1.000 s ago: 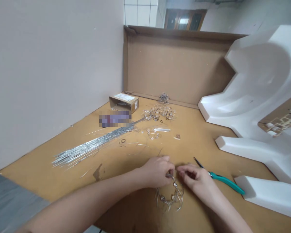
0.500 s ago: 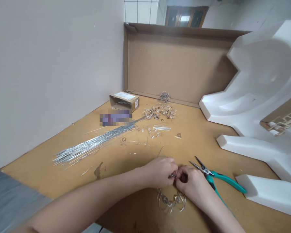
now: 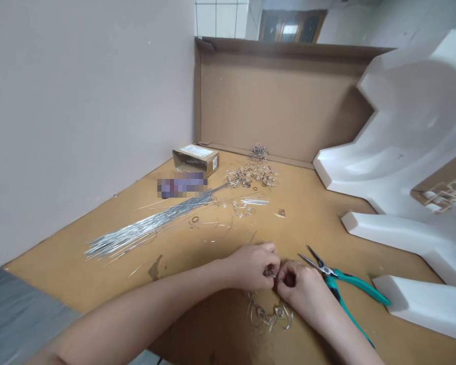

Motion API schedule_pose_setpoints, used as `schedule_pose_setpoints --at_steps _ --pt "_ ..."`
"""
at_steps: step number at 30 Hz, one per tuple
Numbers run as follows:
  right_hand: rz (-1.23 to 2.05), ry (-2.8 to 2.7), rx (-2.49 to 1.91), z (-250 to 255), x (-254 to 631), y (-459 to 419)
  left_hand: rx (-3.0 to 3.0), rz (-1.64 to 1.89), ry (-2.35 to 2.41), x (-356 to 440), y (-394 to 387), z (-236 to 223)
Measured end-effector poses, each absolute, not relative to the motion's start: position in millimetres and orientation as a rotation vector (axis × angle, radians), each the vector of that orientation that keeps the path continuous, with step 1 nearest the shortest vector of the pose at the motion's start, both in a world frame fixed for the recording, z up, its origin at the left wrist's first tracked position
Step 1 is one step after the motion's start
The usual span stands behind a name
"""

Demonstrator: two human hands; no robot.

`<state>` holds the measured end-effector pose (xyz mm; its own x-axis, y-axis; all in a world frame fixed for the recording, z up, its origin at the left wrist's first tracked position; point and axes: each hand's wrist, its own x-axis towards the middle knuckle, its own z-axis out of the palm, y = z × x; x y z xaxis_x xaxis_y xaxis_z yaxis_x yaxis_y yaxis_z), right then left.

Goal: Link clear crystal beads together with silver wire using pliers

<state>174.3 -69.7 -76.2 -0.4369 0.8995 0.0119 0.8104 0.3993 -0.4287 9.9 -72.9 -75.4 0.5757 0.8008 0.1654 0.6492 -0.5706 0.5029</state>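
Yellow-brown tabletop [image 3: 307, 223] spreads out before me, with a pale wall [image 3: 91, 101] along its left and a cardboard panel [image 3: 281, 101] standing at the far edge. Close to me, my left hand [image 3: 256, 266] is closed on one end of a curled wire chain [image 3: 268, 318]; bits of metal show between the bent fingers. My right hand [image 3: 299, 281] meets it, thumb and fingertips drawn together on the wire, though I cannot tell which part they pinch. Most of the chain hangs in a loop below both hands, its thin curved prongs sticking outward.

Just beside my right hand lie teal-handled pliers [image 3: 330, 272], jaws apart. Farther off to the left, a bundle of straight silver wires [image 3: 148, 228] lies slantwise, its far end by a heap of curled wire pieces [image 3: 253, 176]. A small open box [image 3: 196, 158] sits near the wall, a blurred purple item [image 3: 182, 185] in front of it. One dark ring [image 3: 195, 219] lies beside the bundle. White molded foam [image 3: 414, 111] takes up the right side.
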Motion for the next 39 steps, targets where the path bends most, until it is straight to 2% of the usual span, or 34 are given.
schedule_pose_setpoints --at_steps 14,20,24,28,34,39 --pt "0.683 -2.390 -1.329 -67.3 192.3 -60.1 2.362 0.587 1.193 9.1 -70.2 -78.5" --pt "1.027 -2.139 -1.308 -63.5 206.3 -56.8 2.387 0.622 1.204 8.3 -68.5 -78.7" --pt "1.102 -2.133 -1.290 -58.6 206.4 -60.9 2.405 0.647 1.217 7.9 -66.9 -80.8" --pt "0.987 -2.264 -1.278 -53.4 201.3 -65.5 2.387 0.646 1.235 8.7 -67.4 -80.6" --pt "0.501 -2.485 -1.347 -57.3 191.2 -69.5 2.358 0.643 1.254 10.3 -67.1 -79.3" --pt "0.377 -2.549 -1.249 -62.1 188.2 -69.1 2.378 0.637 1.239 9.1 -66.8 -78.4"
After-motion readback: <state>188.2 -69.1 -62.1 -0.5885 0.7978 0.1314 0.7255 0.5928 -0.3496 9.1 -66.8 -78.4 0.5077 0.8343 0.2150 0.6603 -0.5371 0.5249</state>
